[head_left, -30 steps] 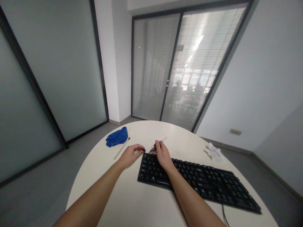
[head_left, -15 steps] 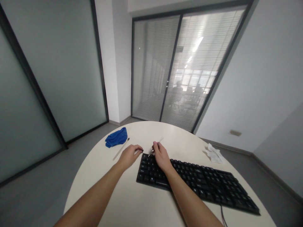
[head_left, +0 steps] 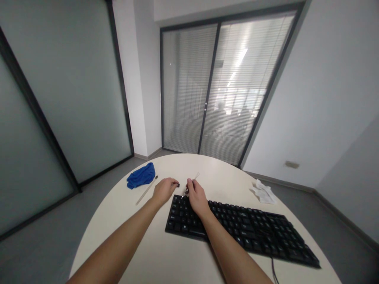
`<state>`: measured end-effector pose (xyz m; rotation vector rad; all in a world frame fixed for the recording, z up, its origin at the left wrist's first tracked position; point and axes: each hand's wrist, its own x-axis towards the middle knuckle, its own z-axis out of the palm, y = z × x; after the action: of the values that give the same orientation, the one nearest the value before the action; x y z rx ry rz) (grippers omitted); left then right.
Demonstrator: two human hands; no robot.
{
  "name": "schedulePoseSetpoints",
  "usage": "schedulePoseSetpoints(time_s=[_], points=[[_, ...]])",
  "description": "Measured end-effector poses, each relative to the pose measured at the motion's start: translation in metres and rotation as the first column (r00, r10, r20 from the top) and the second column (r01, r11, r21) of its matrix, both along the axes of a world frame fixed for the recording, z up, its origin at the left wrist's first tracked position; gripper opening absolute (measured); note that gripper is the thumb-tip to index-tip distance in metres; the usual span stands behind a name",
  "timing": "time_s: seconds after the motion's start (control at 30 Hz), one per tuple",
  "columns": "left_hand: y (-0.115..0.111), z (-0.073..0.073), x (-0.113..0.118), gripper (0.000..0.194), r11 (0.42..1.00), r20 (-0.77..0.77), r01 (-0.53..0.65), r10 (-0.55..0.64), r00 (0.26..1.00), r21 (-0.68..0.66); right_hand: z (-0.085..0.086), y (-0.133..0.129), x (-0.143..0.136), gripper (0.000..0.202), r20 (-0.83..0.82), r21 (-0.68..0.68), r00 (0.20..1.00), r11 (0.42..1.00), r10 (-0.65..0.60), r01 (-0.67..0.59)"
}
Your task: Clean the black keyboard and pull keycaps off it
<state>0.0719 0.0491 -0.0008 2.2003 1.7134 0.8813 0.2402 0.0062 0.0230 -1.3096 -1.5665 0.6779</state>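
A black keyboard [head_left: 245, 223] lies across the round table, its cable running off the near side. My left hand [head_left: 164, 192] is just beyond its left end, pinching a small black keycap [head_left: 178, 185] between thumb and fingertips. Over the keyboard's upper left keys, my right hand [head_left: 197, 197] is closed on a thin tool, with pale wire-like ends [head_left: 197, 175] sticking out beyond the fingers. A dark, shiny part of that tool shows below the fingertips, near the top row of keys. The fingers hide the rest of it, so its exact kind is unclear.
A crumpled blue cloth [head_left: 141, 176] lies at the table's far left. Beside it rests a thin stick with a dark tip [head_left: 146, 191]. White crumpled tissue [head_left: 263, 192] sits near the right edge of the pale table [head_left: 166, 252].
The view has shifted slightly. My left hand has lifted the keycap a little away from the keyboard's corner. The right hand keeps its grip on the thin tool over the keys.
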Motion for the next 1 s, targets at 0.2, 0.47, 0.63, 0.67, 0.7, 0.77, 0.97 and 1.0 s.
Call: schedulePoseSetpoints(time_s=[0.2, 0.47, 0.63, 0.67, 0.7, 0.77, 0.97, 1.0], points=[[0.038, -0.001, 0.021, 0.023, 1.0, -0.014, -0.024, 0.024, 1.0, 0.001, 0.001, 0.005, 0.005, 0.046, -0.024, 0.006, 0.999, 1.0, -0.024, 0.024], [0.073, -0.005, 0.031, 0.028, 0.997, 0.007, -0.083, 0.083, 0.997, -0.006, -0.001, 0.018, 0.009, 0.044, -0.044, -0.017, 0.997, 0.998, -0.056, 0.056], [0.079, -0.004, 0.026, 0.03, 0.997, 0.048, -0.073, 0.075, 0.996, -0.029, -0.001, 0.021, 0.009, 0.044, -0.037, -0.013, 0.997, 0.998, -0.065, 0.065], [0.078, -0.004, 0.024, 0.031, 0.997, 0.059, -0.075, 0.076, 0.995, -0.034, -0.001, 0.021, 0.009, 0.044, -0.037, -0.011, 0.997, 0.998, -0.064, 0.063], [0.077, -0.004, 0.023, 0.032, 0.996, 0.07, -0.076, 0.078, 0.995, -0.038, -0.002, 0.022, 0.008, 0.044, -0.039, -0.011, 0.997, 0.998, -0.062, 0.062], [0.074, -0.005, 0.021, 0.033, 0.996, 0.091, -0.074, 0.078, 0.993, -0.043, -0.003, 0.022, 0.007, 0.044, -0.051, -0.015, 0.997, 0.998, -0.059, 0.058], [0.061, -0.006, 0.02, 0.033, 0.999, 0.151, -0.014, 0.019, 0.988, -0.033, -0.003, 0.019, 0.005, 0.043, -0.076, 0.013, 0.995, 0.998, -0.062, 0.063], [0.06, -0.007, 0.02, 0.033, 1.0, 0.159, -0.001, 0.006, 0.987, -0.029, -0.003, 0.018, 0.005, 0.043, -0.082, 0.013, 0.995, 0.998, -0.061, 0.062]])
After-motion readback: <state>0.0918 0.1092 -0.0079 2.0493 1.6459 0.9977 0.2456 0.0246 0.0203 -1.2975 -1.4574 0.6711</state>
